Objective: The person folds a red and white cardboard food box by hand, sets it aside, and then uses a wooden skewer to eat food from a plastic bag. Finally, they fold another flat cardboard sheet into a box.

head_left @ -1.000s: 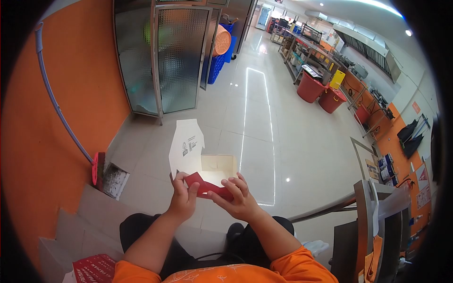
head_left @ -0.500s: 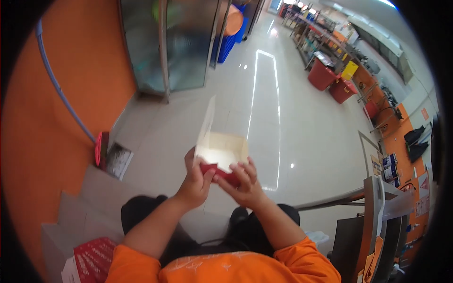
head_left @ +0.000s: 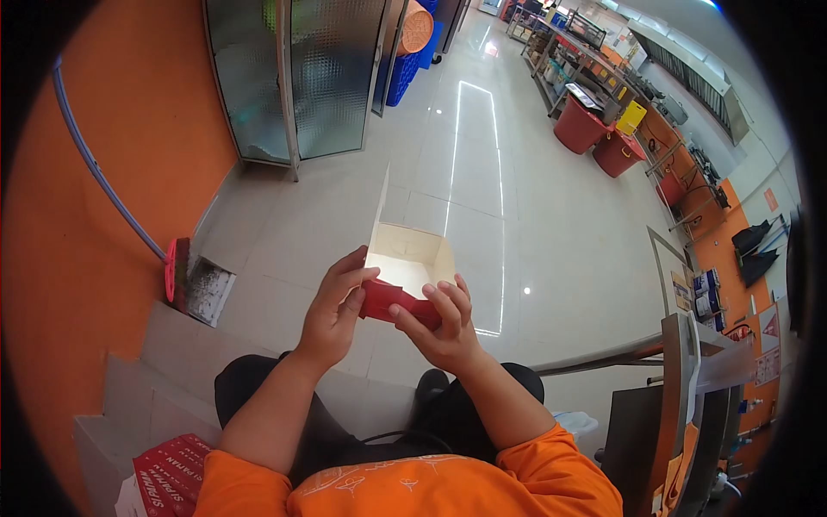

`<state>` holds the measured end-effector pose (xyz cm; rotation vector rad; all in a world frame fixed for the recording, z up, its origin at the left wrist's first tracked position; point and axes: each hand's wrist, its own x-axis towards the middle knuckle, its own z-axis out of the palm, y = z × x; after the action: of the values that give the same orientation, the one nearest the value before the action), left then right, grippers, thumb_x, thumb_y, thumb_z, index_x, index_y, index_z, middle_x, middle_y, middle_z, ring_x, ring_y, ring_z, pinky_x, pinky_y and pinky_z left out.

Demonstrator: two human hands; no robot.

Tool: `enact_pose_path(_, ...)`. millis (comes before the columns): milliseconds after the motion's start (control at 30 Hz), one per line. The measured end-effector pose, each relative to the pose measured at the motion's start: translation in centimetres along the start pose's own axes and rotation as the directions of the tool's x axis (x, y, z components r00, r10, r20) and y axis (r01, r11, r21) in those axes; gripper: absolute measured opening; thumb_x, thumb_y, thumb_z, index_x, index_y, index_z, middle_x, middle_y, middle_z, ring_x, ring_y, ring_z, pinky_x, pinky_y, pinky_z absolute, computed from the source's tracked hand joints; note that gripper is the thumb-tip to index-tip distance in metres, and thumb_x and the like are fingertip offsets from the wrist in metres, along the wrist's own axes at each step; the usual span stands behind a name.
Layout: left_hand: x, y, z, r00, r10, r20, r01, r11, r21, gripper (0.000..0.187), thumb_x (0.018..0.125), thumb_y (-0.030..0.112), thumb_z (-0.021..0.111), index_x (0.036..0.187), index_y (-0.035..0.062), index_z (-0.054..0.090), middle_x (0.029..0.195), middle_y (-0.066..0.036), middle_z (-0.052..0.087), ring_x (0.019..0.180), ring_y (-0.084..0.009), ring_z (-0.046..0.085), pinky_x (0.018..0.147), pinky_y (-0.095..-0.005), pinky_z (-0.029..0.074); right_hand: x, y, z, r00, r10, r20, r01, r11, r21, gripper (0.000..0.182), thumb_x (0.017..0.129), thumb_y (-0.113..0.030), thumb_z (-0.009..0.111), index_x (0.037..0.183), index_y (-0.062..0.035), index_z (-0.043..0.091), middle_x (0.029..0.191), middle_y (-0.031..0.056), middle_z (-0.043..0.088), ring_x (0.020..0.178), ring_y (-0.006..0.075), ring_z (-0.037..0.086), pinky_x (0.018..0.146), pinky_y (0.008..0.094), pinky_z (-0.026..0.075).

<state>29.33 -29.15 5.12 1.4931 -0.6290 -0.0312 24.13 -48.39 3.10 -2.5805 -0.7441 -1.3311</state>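
A small cardboard box (head_left: 403, 302), red outside and cream inside, is held above my lap. Its lid stands up on the left and the inside looks empty. My left hand (head_left: 334, 310) grips the box's left side, thumb on the red front panel. Around the right front corner are the fingers of my right hand (head_left: 444, 326), with the thumb against the red front. Red printed cardboard (head_left: 170, 474) lies at the lower left, beside my left sleeve.
A pink-edged brush (head_left: 177, 271) leans by the orange wall near a floor drain (head_left: 209, 291). Glass-panelled doors (head_left: 332, 77) stand at the upper left. Red tubs (head_left: 580, 127) sit by a metal rack at the upper right. A metal railing (head_left: 603, 355) is at the right.
My left hand has shifted left and now holds the box's side, showing more of the red front. The hands have moved apart. The view has shifted slightly.
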Motion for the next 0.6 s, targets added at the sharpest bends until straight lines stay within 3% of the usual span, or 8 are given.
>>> enact_pose_path(100,0.1,-0.2,-0.4,0.999,0.039,-0.013,-0.038,0.998,0.055,0.029,0.09,-0.003,0.05,0.114,0.0109,0.058,0.133,-0.013,0.042,0.121,-0.0263,0.046,0.094,-0.0331,0.046,0.0,0.2,-0.6,0.998,-0.055,0.025,0.056,0.998,-0.039,0.037,0.072,-0.019,0.075,0.107,-0.027,0.068,0.125,0.0096,0.04,0.122,0.0293,0.033,0.108,0.0486,0.029)
enact_pose_path(167,0.1,0.0,0.2,0.997,0.068,-0.035,-0.066,0.996,0.054,0.028,0.088,-0.004,0.054,0.111,0.0111,0.06,0.128,-0.012,0.045,0.118,-0.026,0.048,0.091,-0.033,0.049,0.1,0.1,-0.9,0.997,-0.077,0.004,0.077,0.996,-0.045,0.036,0.072,-0.019,0.074,0.106,-0.0286,0.069,0.123,0.009,0.041,0.121,0.0284,0.034,0.109,0.0491,0.027)
enact_pose_path(233,-0.2,0.3,0.4,0.998,-0.013,-0.056,0.014,1.0,0.018,0.025,0.086,-0.003,0.059,0.107,0.0103,0.063,0.119,-0.012,0.048,0.111,-0.0254,0.052,0.084,-0.0329,0.052,0.3,-0.1,-0.9,0.997,-0.083,-0.009,0.082,0.993,-0.081,0.035,0.071,-0.02,0.075,0.104,-0.0307,0.069,0.123,0.007,0.041,0.121,0.0264,0.035,0.109,0.0488,0.027)
enact_pose_path(267,-0.2,-0.2,0.7,0.995,0.032,-0.097,-0.021,0.993,0.112,0.021,0.085,-0.001,0.061,0.103,0.0093,0.065,0.115,-0.012,0.048,0.105,-0.025,0.054,0.081,-0.0322,0.053,0.4,-0.2,-0.9,0.995,-0.094,-0.02,0.092,0.992,-0.083,0.035,0.071,-0.02,0.075,0.104,-0.0307,0.069,0.123,0.007,0.041,0.121,0.0264,0.035,0.109,0.0488,0.027)
enact_pose_path(367,-0.4,-0.8,1.1,0.992,0.072,-0.104,-0.063,0.994,0.089,0.021,0.084,-0.002,0.062,0.101,0.0094,0.066,0.115,-0.012,0.048,0.103,-0.0253,0.055,0.081,-0.0316,0.053,0.2,-0.2,-0.7,0.994,-0.102,-0.051,0.096,0.99,-0.098,0.034,0.071,-0.021,0.075,0.102,-0.0326,0.069,0.123,0.0049,0.042,0.12,0.0245,0.036,0.109,0.0492,0.027)
enact_pose_path(467,-0.6,0.4,1.6,0.973,0.2,-0.116,-0.173,0.964,0.203,0.026,0.081,-0.003,0.064,0.103,0.0106,0.065,0.115,-0.013,0.049,0.101,-0.0252,0.056,0.08,-0.0317,0.053,-0.1,-0.1,-0.5,0.994,-0.107,-0.036,0.1,0.981,-0.166,0.037,0.081,-0.022,0.065,0.115,-0.036,0.061,0.122,0.0032,0.041,0.117,0.0231,0.037,0.107,0.0535,0.027)
enact_pose_path(533,-0.5,1.0,1.7,0.931,0.357,-0.068,-0.311,0.879,0.361,0.023,0.084,-0.003,0.061,0.105,0.0061,0.061,0.11,-0.013,0.049,0.099,-0.0247,0.053,0.082,-0.0329,0.05,0.1,-0.3,-0.5,0.992,-0.11,-0.069,0.1,0.986,-0.133,0.036,0.082,-0.02,0.064,0.116,-0.0303,0.061,0.119,0.0031,0.042,0.114,0.0225,0.038,0.107,0.054,0.027)
enact_pose_path(600,-0.7,0.7,1.5,0.906,0.416,-0.072,-0.354,0.841,0.409,0.027,0.084,-0.002,0.063,0.109,0.007,0.058,0.111,-0.012,0.049,0.101,-0.0241,0.052,0.084,-0.0334,0.049,-0.2,-0.6,-0.4,0.993,-0.088,-0.076,0.079,0.99,-0.117,0.036,0.082,-0.018,0.064,0.116,-0.0263,0.061,0.116,0.0025,0.043,0.112,0.0213,0.038,0.107,0.0534,0.027)
